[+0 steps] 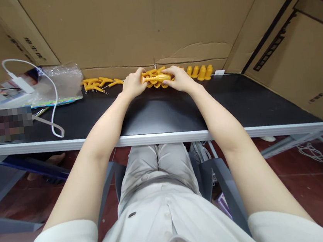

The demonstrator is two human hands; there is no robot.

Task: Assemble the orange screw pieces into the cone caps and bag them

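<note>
At the back of the black table, my left hand (134, 83) pinches the left end of a yellow plastic corkscrew (158, 78). My right hand (180, 78) has its fingers closed round the right end, a thicker bottle-shaped sleeve. The piece lies level between both hands. More yellow parts are partly hidden behind and under it. Left of my left hand lie several loose yellow corkscrew handles (94, 83) with thin metal spirals. To the right of my right hand, several yellow sleeves (202, 72) stand upright in a row.
Cardboard panels (150, 25) wall the back and right. On the left lie a clear plastic bag (60, 80), a white adapter (23, 84) and a looping white cable (56, 94). A metal edge (163, 137) runs along the table's front. A small white tag (219, 72) lies at the back right.
</note>
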